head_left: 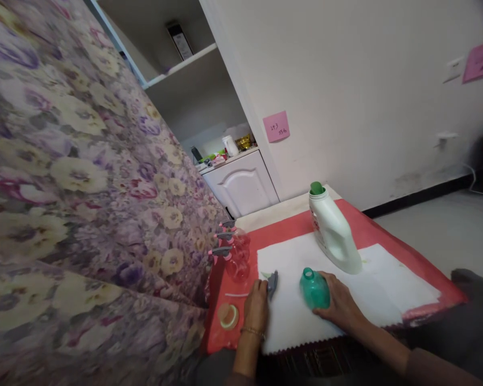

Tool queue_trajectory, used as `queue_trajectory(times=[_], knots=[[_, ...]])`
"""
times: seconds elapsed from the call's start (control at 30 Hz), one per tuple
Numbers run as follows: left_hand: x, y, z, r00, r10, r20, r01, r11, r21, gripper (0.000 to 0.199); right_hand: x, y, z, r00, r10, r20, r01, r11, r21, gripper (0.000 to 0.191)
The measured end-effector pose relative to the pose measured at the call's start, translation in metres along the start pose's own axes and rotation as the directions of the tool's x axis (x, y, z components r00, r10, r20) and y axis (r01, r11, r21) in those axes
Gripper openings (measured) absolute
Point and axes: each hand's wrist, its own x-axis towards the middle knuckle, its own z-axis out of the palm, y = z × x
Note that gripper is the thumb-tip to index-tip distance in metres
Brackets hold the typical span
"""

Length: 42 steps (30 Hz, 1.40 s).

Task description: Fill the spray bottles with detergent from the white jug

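Right hand (340, 300) half-curls round an uncapped green spray bottle (314, 294); left hand (256, 305), at its 9 o'clock, grips a grey trigger head (272, 283); opening seems done, needing steadiness next.

The person's left hand (256, 308) grips a grey spray top (272, 283), a thin white tube (235, 295) showing on the other side, while the right hand (340, 301) is wrapped around an open green bottle (316, 292), neck up, over the white sheet (289, 327). Just behind that bottle a big pale jug (334, 230) stands on the bench (267, 217), and over on the red cover (291, 228) I see clear pink spray bottles (239, 257) bunched together, with a roll of tape (233, 317) nearer us. A flowered curtain (84, 214) hangs alongside, and a pink note (276, 126) is stuck to the wall (346, 80).
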Motion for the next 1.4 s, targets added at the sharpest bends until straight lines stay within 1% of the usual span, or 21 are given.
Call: queue_trajectory(times=[0.07, 0.17, 0.3, 0.4, 0.53, 0.67, 0.8, 0.9, 0.97, 1.03, 1.1, 1.17, 1.23, 1.3, 1.33, 1.4], knots=[[0.001, -0.012, 0.01, 0.999, -0.028, 0.021, 0.027, 0.999, 0.026, 0.038, 0.002, -0.004, 0.001, 1.0, 0.005, -0.013, -0.005, 1.0, 0.011, 0.074], [0.005, -0.026, 0.019, 0.998, -0.044, 0.034, 0.042, 0.997, 0.061, 0.038, 0.009, -0.014, 0.003, 1.0, 0.016, -0.01, -0.016, 1.0, 0.018, 0.074], [0.011, -0.038, 0.03, 0.999, -0.021, 0.033, 0.019, 0.997, 0.081, 0.039, 0.022, -0.029, 0.009, 0.999, 0.034, 0.016, -0.034, 0.999, 0.015, 0.077], [0.01, -0.046, 0.037, 1.0, 0.001, 0.022, -0.003, 0.997, 0.076, 0.039, 0.029, -0.033, 0.016, 0.998, 0.063, 0.028, -0.063, 0.998, 0.005, 0.078], [0.007, -0.052, 0.045, 1.0, 0.019, 0.0, -0.019, 0.998, 0.056, 0.038, 0.033, -0.034, 0.024, 0.996, 0.088, 0.033, -0.088, 0.996, -0.008, 0.082], [0.007, -0.053, 0.049, 0.996, 0.093, -0.012, -0.093, 0.995, 0.032, 0.032, 0.031, -0.032, 0.029, 0.996, 0.077, 0.036, -0.076, 0.997, -0.022, 0.083], [0.008, -0.054, 0.053, 0.992, 0.123, -0.021, -0.123, 0.992, -0.001, 0.032, 0.029, -0.022, 0.034, 0.997, 0.073, 0.024, -0.073, 0.997, -0.001, 0.089], [0.009, -0.059, 0.059, 0.991, 0.126, -0.052, -0.128, 0.992, -0.023, 0.032, 0.025, -0.014, 0.03, 0.998, 0.058, 0.024, -0.059, 0.998, 0.034, 0.093], [0.009, -0.064, 0.064, 0.987, 0.139, -0.084, -0.142, 0.989, -0.037, 0.031, 0.021, -0.013, 0.019, 0.999, 0.036, 0.001, -0.036, 0.997, 0.074, 0.086], [0.009, -0.068, 0.069, 0.978, 0.163, -0.134, -0.17, 0.984, -0.047, 0.031, 0.019, -0.016, -0.002, 0.999, -0.002, -0.048, 0.007, 0.994, 0.113, 0.07], [0.008, -0.071, 0.072, 0.964, 0.184, -0.191, -0.196, 0.98, -0.045, 0.031, 0.02, -0.021, -0.031, 0.992, -0.046, -0.115, 0.061, 0.991, 0.123, 0.05], [0.006, -0.072, 0.074, 0.952, 0.195, -0.234, -0.208, 0.978, -0.029, 0.031, 0.026, -0.025, -0.064, 0.976, -0.06, -0.207, 0.082, 0.992, 0.097, 0.036], [0.005, -0.072, 0.074, 0.943, 0.202, -0.263, -0.212, 0.977, -0.01, 0.031, 0.035, -0.024, -0.095, 0.951, -0.023, -0.31, 0.059, 0.993, 0.107, 0.033], [0.005, -0.073, 0.075, 0.935, 0.21, -0.286, -0.215, 0.976, 0.013, 0.032, 0.046, -0.019, -0.119, 0.914, 0.049, -0.402, 0.023, 0.985, 0.17, 0.034], [0.004, -0.073, 0.076, 0.929, 0.216, -0.301, -0.219, 0.975, 0.026, 0.032, 0.051, -0.015, -0.126, 0.906, 0.087, -0.415, -0.003, 0.98, 0.199, 0.036], [0.004, -0.074, 0.076, 0.914, 0.236, -0.33, -0.234, 0.971, 0.047, 0.033, 0.062, -0.007, -0.133, 0.909, 0.153, -0.387, -0.051, 0.964, 0.26, 0.04]])
